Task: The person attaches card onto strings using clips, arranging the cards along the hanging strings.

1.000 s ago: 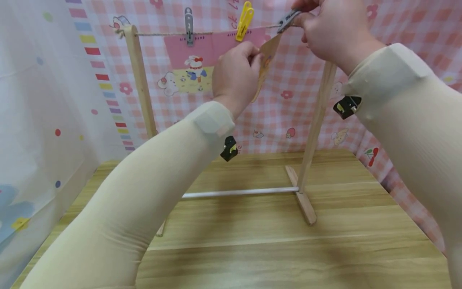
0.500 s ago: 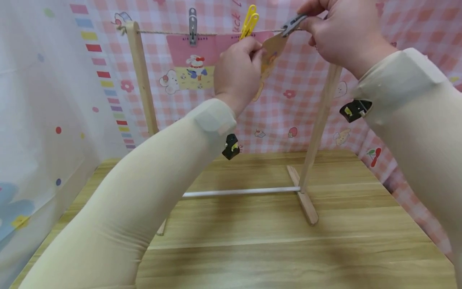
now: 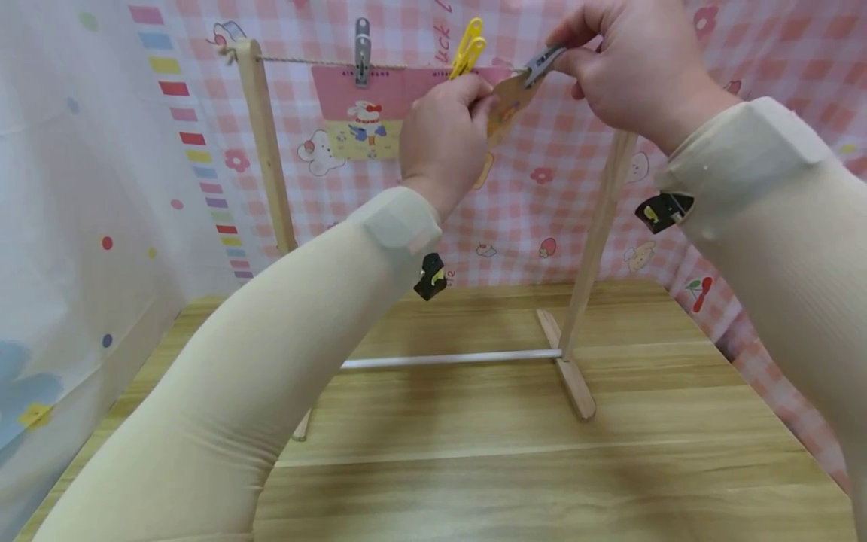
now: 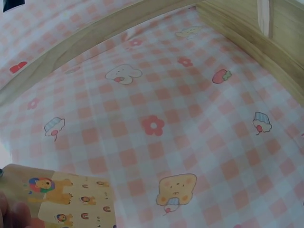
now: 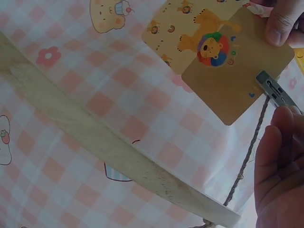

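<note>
My left hand (image 3: pixel 443 139) pinches the upper edge of a tan card (image 5: pixel 213 76) printed with a lion, up at the twine (image 5: pixel 247 161). With thumb and fingers, my right hand (image 3: pixel 630 68) grips a grey clothespin (image 3: pixel 542 66); in the right wrist view its tip sits over the card's edge at the twine. To the left, a pink and yellow rabbit card (image 3: pixel 359 105) hangs under another grey clothespin (image 3: pixel 362 53). A yellow clothespin (image 3: pixel 467 49) stands on the line above a pink card that my left hand partly hides.
Two wooden posts (image 3: pixel 264 143) hold the twine, and a white rod (image 3: pixel 454 360) joins their feet low down. The frame stands on a wood-grain table (image 3: pixel 542 467). Behind it hangs a pink checked cloth (image 3: pixel 535 218).
The grey clothespin in my right hand has dipped slightly, and the twine sags lower there. The tan card has tilted with it. My left hand keeps its pinch nearly in place.
</note>
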### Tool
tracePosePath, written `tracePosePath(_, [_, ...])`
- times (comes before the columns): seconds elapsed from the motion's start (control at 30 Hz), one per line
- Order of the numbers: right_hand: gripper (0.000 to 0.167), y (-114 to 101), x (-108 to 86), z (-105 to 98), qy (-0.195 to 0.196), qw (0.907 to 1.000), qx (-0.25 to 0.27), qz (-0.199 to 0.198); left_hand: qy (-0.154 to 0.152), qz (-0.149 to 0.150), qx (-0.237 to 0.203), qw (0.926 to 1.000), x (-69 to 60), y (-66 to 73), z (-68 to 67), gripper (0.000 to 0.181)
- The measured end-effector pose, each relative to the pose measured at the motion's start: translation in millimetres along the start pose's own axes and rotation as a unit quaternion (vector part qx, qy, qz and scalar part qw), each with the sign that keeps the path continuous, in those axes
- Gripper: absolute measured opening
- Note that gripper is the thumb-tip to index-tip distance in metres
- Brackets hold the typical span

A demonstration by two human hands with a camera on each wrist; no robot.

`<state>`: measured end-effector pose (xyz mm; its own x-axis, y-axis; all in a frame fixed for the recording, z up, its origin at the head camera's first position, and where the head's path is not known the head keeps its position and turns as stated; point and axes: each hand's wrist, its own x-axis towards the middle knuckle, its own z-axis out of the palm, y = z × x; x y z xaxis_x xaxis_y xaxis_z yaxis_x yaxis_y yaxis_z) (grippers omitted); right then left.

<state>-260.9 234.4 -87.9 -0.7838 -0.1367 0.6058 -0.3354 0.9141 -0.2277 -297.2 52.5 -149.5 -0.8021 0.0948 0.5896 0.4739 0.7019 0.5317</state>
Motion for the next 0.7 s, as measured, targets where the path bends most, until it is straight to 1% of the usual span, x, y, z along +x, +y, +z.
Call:
tracePosePath(0.13, [0.028, 2.3, -1.5, 1.8, -0.001, 0.9999, 0.014, -0.002, -0.004, -0.001, -0.002, 1.0000, -0.5, -0.6, 1.0, 0.026])
tracePosePath(0.23, [0.027, 3.8, -1.9, 2.9, 0.003, 0.9998, 0.016, -0.011, -0.008, -0.005, -0.008, 0.9999, -0.4, -0.6, 1.5, 0.025])
tracePosePath(0.33, [0.027, 4.3, -1.9, 3.9, -0.002, 0.9997, 0.023, -0.006, -0.015, -0.009, -0.007, 0.9998, 0.2, -0.5, 2.3, 0.025])
tracePosePath(0.5, [0.029, 4.1, -3.1, 4.8, -0.014, 0.9998, 0.015, 0.004, -0.019, -0.009, 0.007, 0.9998, 1.4, -0.3, 4.3, 0.025])
tracePosePath(0.7, [0.029, 2.7, -4.2, 5.0, -0.013, 0.9998, 0.015, -0.001, -0.026, -0.019, 0.000, 0.9995, 1.7, 0.2, 5.5, 0.025])
